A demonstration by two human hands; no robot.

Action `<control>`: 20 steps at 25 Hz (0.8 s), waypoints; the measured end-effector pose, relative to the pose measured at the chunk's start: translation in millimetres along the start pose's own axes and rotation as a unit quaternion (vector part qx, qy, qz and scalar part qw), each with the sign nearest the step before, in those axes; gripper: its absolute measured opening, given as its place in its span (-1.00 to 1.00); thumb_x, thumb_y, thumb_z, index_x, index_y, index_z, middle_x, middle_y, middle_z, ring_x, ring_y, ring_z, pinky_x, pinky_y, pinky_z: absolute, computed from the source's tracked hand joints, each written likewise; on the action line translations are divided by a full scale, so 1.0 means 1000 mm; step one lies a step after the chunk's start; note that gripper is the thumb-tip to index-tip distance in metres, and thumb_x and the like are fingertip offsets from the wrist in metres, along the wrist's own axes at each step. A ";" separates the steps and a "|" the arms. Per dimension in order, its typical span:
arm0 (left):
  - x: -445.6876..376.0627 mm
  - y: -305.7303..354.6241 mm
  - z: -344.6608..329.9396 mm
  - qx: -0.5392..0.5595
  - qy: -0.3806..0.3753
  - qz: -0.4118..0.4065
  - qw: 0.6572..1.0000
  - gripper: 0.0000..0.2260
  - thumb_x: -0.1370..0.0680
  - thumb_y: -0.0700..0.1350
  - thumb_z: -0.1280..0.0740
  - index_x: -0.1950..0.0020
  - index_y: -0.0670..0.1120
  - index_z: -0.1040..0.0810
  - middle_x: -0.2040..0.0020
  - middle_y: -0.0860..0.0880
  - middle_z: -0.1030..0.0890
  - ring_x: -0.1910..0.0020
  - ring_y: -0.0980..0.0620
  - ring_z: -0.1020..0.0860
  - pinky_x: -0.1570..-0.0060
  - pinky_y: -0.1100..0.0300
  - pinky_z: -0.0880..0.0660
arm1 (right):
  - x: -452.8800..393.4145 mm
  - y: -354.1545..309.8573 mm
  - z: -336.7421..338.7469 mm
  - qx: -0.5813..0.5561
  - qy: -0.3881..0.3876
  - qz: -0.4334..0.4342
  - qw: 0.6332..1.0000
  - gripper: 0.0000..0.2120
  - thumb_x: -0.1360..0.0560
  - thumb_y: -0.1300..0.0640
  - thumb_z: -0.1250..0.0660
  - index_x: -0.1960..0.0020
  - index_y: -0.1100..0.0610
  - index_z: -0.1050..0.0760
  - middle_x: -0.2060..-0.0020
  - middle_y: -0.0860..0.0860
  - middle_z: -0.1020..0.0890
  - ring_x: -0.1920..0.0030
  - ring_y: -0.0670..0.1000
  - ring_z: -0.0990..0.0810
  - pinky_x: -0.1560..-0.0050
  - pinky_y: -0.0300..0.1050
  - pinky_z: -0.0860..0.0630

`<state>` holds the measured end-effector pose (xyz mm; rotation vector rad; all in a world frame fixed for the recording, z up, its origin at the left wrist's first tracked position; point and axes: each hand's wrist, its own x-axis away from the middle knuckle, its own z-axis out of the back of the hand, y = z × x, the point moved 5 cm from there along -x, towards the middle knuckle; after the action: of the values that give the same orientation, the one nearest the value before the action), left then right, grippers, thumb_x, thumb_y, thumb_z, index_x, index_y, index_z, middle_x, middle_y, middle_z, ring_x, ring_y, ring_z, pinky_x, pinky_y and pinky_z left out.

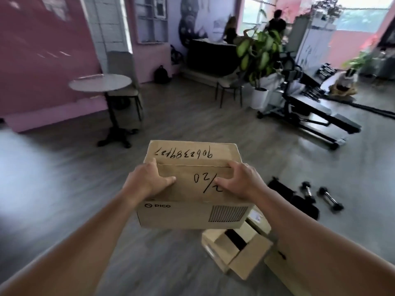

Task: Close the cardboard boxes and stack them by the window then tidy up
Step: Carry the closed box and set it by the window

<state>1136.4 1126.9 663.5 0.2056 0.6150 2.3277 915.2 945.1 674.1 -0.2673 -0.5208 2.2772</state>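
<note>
A closed cardboard box [192, 186] is held in the air in front of the person, above the grey wood-look floor [171, 120]. Its top flaps meet along a centre seam. The far flap bears a handwritten number string, the near flap the marking "02/2", and the near side wall carries a printed "PICO" logo and a block of vertical bars.

The left hand [147, 181] grips the box at its left edge, thumb laid flat across the near flap and fingers curled over the side. The right hand [239, 181] grips the right edge in the same way, thumb on the near flap, fingers wrapped over the seam end. Both forearms are extended.

Below and to the right of the held box, a second cardboard box [237, 248] lies on the floor with its flaps open and a dark gap showing between them. A further piece of cardboard [277, 263] lies just beside it on the right.

Two small dumbbells [320, 197] and a black bag [292, 195] lie on the floor to the right. A round table [100, 82] stands at left, a potted plant [258, 56] and an exercise machine [310, 112] at right. Bright windows [363, 13] are at the far right, well apart from the held box. Two people [275, 22] are at a counter in the background.
</note>
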 end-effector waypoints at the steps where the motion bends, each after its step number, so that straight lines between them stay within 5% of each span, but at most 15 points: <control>1: -0.007 -0.024 0.017 0.004 0.013 0.012 1.000 -0.27 -0.38 0.34 -0.40 -0.44 0.02 -0.35 -0.24 -0.08 -0.58 -0.16 -0.12 -0.57 0.00 0.05 -0.48 | -0.015 -0.027 -0.011 -0.004 -0.006 0.015 1.000 -0.34 -0.37 -0.35 -0.37 -0.36 -0.03 -0.47 -0.12 0.06 -0.59 -0.14 0.08 -0.52 -0.14 -0.01 -0.50; 4: -0.030 -0.093 0.060 0.028 0.034 0.049 0.998 -0.29 -0.39 0.30 -0.41 -0.44 0.03 -0.33 -0.24 -0.08 -0.59 -0.19 -0.15 -0.56 -0.17 -0.03 -0.51 | -0.064 -0.105 -0.047 -0.005 -0.027 0.073 0.997 -0.29 -0.37 -0.36 -0.36 -0.41 -0.01 -0.44 -0.14 0.07 -0.58 -0.18 0.10 -0.52 -0.17 -0.01 -0.46; 12: -0.115 -0.270 0.167 -0.008 0.123 0.207 0.971 -0.35 -0.30 0.39 -0.33 -0.30 0.10 -0.45 -0.13 -0.05 -0.64 -0.03 -0.07 -0.54 0.05 0.09 -0.42 | -0.225 -0.320 -0.156 -0.032 -0.104 0.216 0.970 -0.29 -0.38 -0.33 -0.37 -0.40 0.03 -0.45 -0.15 0.11 -0.59 -0.19 0.13 -0.53 -0.22 0.03 -0.47; 16: -0.158 -0.348 0.228 0.031 0.170 0.272 0.947 -0.32 -0.24 0.39 -0.34 -0.28 0.08 -0.50 -0.07 0.00 -0.65 -0.02 -0.02 -0.59 -0.06 0.07 -0.56 | -0.304 -0.441 -0.204 -0.035 -0.145 0.284 0.947 -0.27 -0.39 -0.32 -0.38 -0.41 0.09 -0.44 -0.17 0.14 -0.59 -0.20 0.15 -0.54 -0.23 0.02 -0.46; 20: -0.199 -0.429 0.277 0.005 0.202 0.294 0.934 -0.46 -0.37 0.38 -0.39 -0.24 0.16 -0.48 0.19 0.24 -0.50 0.22 0.25 -0.49 0.35 0.30 -0.38 | -0.368 -0.546 -0.261 -0.037 -0.175 0.339 0.924 -0.25 -0.39 -0.34 -0.40 -0.42 0.07 -0.43 -0.16 0.16 -0.55 -0.16 0.15 -0.54 -0.20 0.01 -0.48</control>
<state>1627.3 1368.1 702.2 -0.1112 0.8543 2.9830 1608.7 1089.0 695.4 -0.0743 -0.7910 3.0125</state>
